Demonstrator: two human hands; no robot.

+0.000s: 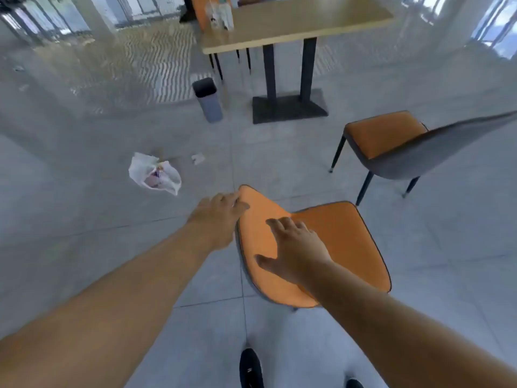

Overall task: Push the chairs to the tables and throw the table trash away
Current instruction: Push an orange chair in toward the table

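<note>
I have both hands on the back of the near orange chair (pixel 321 247). My left hand (pixel 218 217) is on the far end of the backrest, its fingers bent over the edge. My right hand (pixel 296 247) lies flat and spread wide on the orange front of the backrest, so it is pressing, not grabbing. I think I hold it this way so I can steer the chair and slide it along the floor to the table (pixel 296 21).

The table is well away from me, across the room. A second orange chair (pixel 391 141) stands between me and the table, pulled out and turned a bit to the side. It needs a push too.

On the table's left end stand some see-through cups or bottles (pixel 221 15) (they are too blurry for me to say which). That looks like the table trash.

A small grey bin (pixel 208 99) stands on the floor near the table's foot. Its mouth is open and dark, and I cannot see what is in it.

A white plastic bag (pixel 154 173) lies on the floor to my left. Something pink and purple shows through it. A little scrap of paper (pixel 198 158) lies near it.
</note>
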